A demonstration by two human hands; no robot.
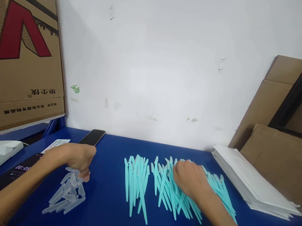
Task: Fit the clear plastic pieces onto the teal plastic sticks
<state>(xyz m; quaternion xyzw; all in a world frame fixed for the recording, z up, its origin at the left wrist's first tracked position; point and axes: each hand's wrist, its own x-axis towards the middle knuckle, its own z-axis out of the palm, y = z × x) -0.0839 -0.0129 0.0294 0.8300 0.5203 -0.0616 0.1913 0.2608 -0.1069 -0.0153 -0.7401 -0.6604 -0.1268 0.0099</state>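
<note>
My left hand [80, 159] reaches down at the back of a small heap of translucent plastic caps [67, 196], fingers pinched together. Its fingertips touch the rearmost caps; whether one is gripped I cannot tell. My right hand [191, 176] is closed low over a spread of slim teal eyebrow razors [175, 195], near their blade ends. Its fingertips are hidden behind the knuckles, so what they pinch does not show. Between the hands lies a separate bunch of teal razors [135, 183]. More razors [222, 192] fan out to the right, partly behind my right forearm.
A phone [93, 137] lies behind my left hand, and a device showing a timer [19, 167] is under my left forearm. A stack of white envelopes [254, 180] sits at right. Cardboard boxes [16, 86] flank the blue table [101, 203] before a white wall.
</note>
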